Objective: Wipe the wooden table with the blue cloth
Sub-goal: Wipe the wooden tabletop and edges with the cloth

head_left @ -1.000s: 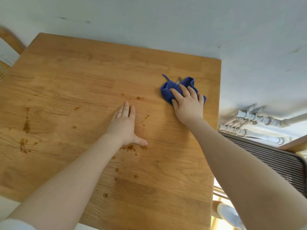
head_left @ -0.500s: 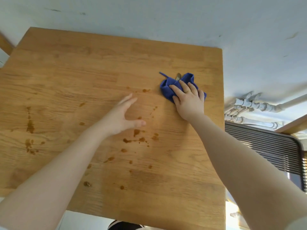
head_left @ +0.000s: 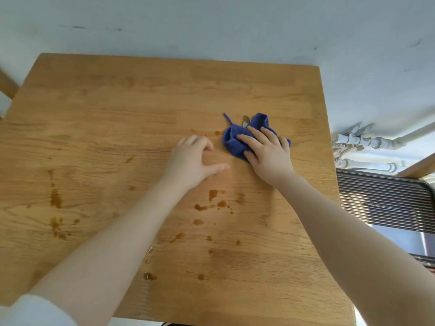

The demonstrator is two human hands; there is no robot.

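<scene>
The wooden table (head_left: 117,109) fills the view, butted against a pale wall. Brown spill stains (head_left: 213,195) dot its middle and front, and more stains (head_left: 56,198) run down the left side. The crumpled blue cloth (head_left: 231,141) lies right of centre. My right hand (head_left: 268,156) presses on it with straight, spread fingers and covers its near half. My left hand (head_left: 190,163) is just left of the cloth, fingers loosely curled, thumb out, holding nothing.
A small metal tip (head_left: 245,120) pokes out at the cloth's far edge. White pipes (head_left: 362,142) run along the wall to the right of the table. A dark ribbed panel (head_left: 381,198) stands beside the table's right edge.
My left hand lifted off the table, moved right toward the cloth and curled its fingers. My right hand stayed pressed on the blue cloth. The camera view shifted.
</scene>
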